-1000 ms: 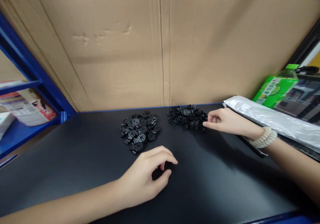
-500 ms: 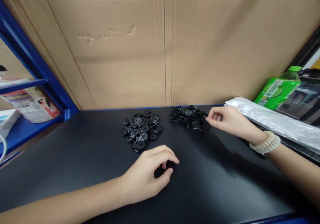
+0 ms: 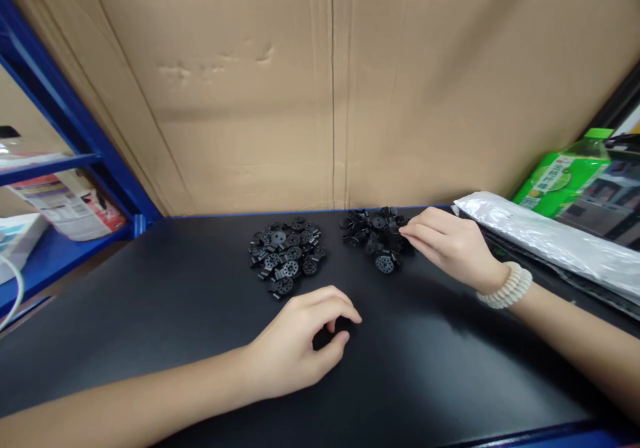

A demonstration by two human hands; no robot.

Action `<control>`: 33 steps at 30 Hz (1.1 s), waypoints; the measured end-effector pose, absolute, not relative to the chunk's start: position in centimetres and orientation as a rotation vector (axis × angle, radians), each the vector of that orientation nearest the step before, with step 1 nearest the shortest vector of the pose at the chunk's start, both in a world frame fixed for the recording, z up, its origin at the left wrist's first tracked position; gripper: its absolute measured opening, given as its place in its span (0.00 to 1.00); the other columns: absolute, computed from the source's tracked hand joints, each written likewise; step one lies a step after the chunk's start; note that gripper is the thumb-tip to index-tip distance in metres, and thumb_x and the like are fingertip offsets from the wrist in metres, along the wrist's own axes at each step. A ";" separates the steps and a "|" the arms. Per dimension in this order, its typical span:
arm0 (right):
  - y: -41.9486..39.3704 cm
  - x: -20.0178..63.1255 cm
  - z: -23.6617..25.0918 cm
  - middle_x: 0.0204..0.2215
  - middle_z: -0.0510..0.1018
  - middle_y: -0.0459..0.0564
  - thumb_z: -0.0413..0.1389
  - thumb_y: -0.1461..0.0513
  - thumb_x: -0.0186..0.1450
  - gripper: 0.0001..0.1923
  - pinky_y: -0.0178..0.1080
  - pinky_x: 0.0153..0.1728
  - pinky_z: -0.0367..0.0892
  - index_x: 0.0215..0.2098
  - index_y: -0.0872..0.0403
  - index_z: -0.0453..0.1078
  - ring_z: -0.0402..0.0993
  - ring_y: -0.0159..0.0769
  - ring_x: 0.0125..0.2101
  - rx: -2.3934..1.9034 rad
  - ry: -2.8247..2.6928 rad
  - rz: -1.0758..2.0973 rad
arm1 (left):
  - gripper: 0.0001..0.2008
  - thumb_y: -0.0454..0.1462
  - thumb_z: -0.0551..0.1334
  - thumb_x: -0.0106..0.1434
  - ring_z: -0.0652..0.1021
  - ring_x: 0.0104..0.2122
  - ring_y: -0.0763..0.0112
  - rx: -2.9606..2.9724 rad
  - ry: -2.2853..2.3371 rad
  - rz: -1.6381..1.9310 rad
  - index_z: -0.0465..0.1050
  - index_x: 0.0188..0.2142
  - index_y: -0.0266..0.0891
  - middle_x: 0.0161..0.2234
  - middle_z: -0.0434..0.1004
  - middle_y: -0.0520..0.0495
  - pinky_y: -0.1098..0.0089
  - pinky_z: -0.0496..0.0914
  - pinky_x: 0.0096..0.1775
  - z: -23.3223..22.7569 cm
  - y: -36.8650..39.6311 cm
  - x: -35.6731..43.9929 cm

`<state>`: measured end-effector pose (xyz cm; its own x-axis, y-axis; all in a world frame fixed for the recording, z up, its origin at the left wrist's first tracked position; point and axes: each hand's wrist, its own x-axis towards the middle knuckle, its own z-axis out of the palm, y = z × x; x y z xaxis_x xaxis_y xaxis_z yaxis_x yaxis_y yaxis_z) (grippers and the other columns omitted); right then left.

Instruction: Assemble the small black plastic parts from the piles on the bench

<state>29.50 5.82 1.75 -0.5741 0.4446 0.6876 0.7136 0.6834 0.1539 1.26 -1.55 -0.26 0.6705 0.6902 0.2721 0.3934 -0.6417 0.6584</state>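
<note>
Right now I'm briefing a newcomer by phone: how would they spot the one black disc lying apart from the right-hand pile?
On the black tabletop before the cardboard wall lie two piles of black parts. By the right pile, where the right hand reaches, one perforated disc lies flat on the near edge, alone.

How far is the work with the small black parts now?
Looks done: the left pile of round black discs. In hand: the right hand reaches into the right pile; the left hand pinches a dark piece I cannot make out. Left: the right pile, tangled and unsorted.
</note>
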 end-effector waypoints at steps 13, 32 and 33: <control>1.1 24.5 2.2 0.21 0.70 0.42 0.59 0.58 0.63 0.08 0.31 0.19 0.66 0.30 0.54 0.67 0.65 0.26 0.17 -0.994 -1.721 1.060 | 0.25 0.29 0.65 0.56 0.72 0.27 0.75 2.084 0.892 0.863 0.62 0.53 0.42 0.43 0.74 0.47 0.70 0.70 0.33 -0.3 -1.6 1.6; -2.0 21.7 -0.4 0.28 0.70 0.45 0.55 0.68 0.61 0.08 0.31 0.24 0.70 0.37 0.51 0.66 0.69 0.30 0.26 -0.852 -1.957 0.756 | 0.09 0.35 0.67 0.55 0.75 0.29 0.74 1.379 0.982 1.045 0.68 0.32 0.36 0.29 0.71 0.53 0.72 0.71 0.35 -0.5 -1.7 2.6; -2.0 21.7 -0.4 0.28 0.70 0.44 0.55 0.67 0.61 0.09 0.31 0.25 0.70 0.40 0.50 0.66 0.70 0.30 0.26 -0.847 -2.003 0.775 | 0.09 0.35 0.68 0.55 0.75 0.30 0.74 1.377 0.984 1.085 0.68 0.31 0.37 0.29 0.71 0.53 0.72 0.71 0.35 -0.4 -1.7 2.5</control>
